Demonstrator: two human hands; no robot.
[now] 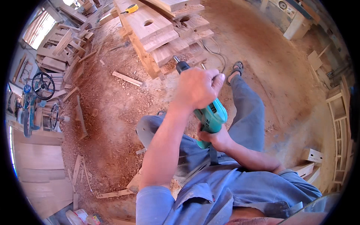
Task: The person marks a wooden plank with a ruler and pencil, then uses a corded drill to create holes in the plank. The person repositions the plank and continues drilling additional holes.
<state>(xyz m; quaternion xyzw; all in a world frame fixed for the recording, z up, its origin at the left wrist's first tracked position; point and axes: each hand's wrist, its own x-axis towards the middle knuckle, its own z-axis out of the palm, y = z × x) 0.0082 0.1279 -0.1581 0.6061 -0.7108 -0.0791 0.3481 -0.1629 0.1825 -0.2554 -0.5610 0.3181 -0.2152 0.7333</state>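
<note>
A green power drill (215,115) with a black chuck points away from my body, held in both hands. My left hand (198,87) is wrapped over its front, just behind the chuck. My right hand (219,138) grips its rear handle, close to my lap. A short metal bit sticks out of the chuck. Beyond its tip lie thick stacked wooden boards (159,32); from this angle I cannot tell if the bit touches them. The upper boards have round holes near their ends. On the left one rests a yellow tape measure (131,8).
Wood shavings cover the floor around my feet, with a loose wood strip (127,78) left of the boards. A cable (217,52) lies beside the stack. A machine with a black handwheel (43,86) and scrap wood stand at left. Wooden frames (340,131) stand at right.
</note>
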